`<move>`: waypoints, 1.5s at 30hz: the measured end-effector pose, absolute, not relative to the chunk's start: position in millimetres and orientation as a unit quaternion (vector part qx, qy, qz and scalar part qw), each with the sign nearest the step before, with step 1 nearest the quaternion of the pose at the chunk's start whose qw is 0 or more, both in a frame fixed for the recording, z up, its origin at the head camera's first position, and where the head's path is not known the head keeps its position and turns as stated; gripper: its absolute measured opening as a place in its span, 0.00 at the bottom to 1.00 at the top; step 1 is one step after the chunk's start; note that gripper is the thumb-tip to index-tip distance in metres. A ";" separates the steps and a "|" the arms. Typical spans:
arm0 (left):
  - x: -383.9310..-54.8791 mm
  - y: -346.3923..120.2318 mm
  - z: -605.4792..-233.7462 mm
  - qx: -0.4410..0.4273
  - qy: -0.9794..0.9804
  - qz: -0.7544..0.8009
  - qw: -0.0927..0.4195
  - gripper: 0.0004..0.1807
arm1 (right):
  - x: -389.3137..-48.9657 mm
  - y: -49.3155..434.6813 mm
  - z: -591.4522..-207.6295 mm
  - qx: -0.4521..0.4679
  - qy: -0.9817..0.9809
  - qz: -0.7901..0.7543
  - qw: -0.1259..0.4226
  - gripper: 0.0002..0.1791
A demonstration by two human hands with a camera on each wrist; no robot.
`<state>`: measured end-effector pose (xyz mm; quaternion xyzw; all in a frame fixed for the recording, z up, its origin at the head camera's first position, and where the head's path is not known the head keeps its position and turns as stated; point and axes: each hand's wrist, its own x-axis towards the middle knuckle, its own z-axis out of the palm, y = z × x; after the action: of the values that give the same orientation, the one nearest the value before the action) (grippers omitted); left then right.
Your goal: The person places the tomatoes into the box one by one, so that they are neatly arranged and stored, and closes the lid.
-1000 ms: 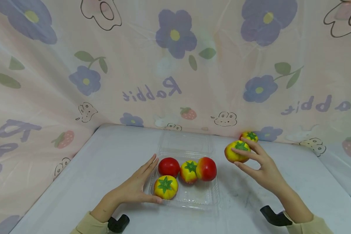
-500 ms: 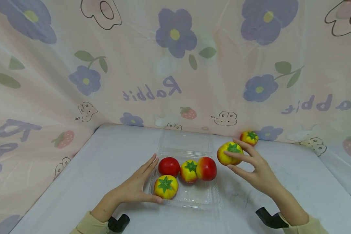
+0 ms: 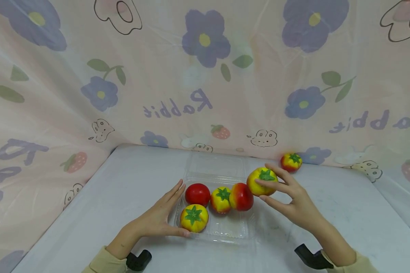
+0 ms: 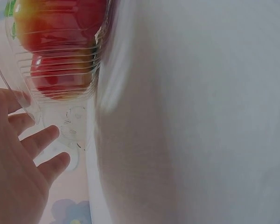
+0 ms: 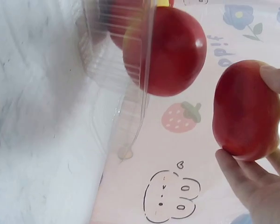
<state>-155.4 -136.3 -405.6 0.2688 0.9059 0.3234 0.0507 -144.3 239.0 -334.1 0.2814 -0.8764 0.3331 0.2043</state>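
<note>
In the head view my right hand [image 3: 295, 203] pinches a toy tomato [image 3: 253, 182], yellow and red with a green star-shaped calyx, between thumb and fingertips. It is raised at the right side of a clear plastic clamshell box [image 3: 233, 227]. The right wrist view shows its smooth red underside [image 5: 245, 112]. My left hand [image 3: 152, 219] lies along the box's left side, fingers extended and thumb at the front corner. Inside the box sit a red tomato [image 3: 197, 194], a yellow one [image 3: 194, 218] in front, another yellow one [image 3: 220, 204] and a red-orange one [image 3: 242, 198] lying tilted.
One more toy tomato [image 3: 290, 162] stands at the back right, against the printed curtain [image 3: 205, 83]. The box's transparent lid [image 3: 216, 165] lies folded back behind it on the white tabletop [image 3: 136, 178]. Black wrist mounts [image 3: 139, 260] stick out near both sleeves.
My right hand has carried its toy tomato leftward, to beside the red-orange one at the box's right side. The tomato at the back is now fully uncovered. My left hand has stayed put.
</note>
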 end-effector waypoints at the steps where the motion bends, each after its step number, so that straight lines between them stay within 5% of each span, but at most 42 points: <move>1: -155.3 -136.4 -405.6 0.269 0.906 0.324 0.051 0.65 | -143.8 237.8 -333.8 0.285 -0.874 0.336 0.204 0.26; 45: -155.3 -137.1 -405.0 0.272 0.902 0.330 0.056 0.65 | -125.0 186.0 -350.9 0.375 -0.834 0.391 0.101 0.20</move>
<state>-155.3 -137.1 -405.0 0.2716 0.9023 0.3300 0.0563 -125.0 186.0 -350.9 0.3754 -0.8343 0.3908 0.1014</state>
